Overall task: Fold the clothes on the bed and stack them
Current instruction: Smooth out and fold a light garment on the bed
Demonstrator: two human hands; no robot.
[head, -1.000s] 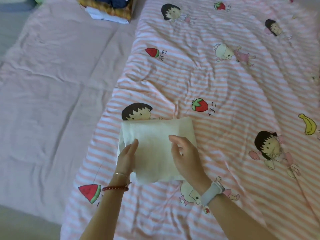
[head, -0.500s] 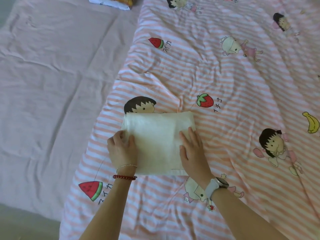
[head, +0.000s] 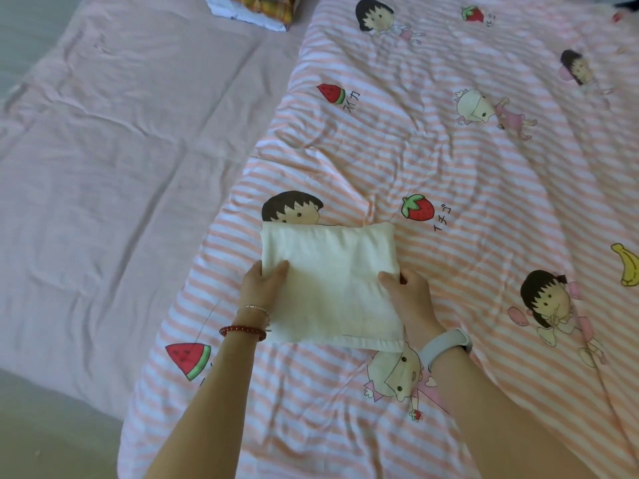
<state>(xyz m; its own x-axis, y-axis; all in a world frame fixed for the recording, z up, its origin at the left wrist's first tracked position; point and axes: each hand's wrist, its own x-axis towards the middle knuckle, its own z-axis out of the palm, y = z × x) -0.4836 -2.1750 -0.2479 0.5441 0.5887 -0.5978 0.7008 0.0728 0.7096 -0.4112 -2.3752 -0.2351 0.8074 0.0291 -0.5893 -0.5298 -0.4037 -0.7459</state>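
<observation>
Katakana スイカ and イチゴ beside fruit prints on the striped quilt [head: 484, 174]

Bare striped quilt [head: 466, 174] around folded cloth [head: 332, 281], clothes stack [head: 252, 10] far off

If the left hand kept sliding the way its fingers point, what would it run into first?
The left hand already grips the folded white cloth. Its fingers point up-right across it, so it would probably meet more cloth first, then the striped quilt.

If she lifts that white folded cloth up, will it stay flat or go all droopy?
Probably droopy: the white folded cloth looks soft and thin, with puffy rounded edges. It likely weighs little. Gripped at both sides by the left hand and right hand, its folds should mostly hold, though the middle may sag.
</observation>
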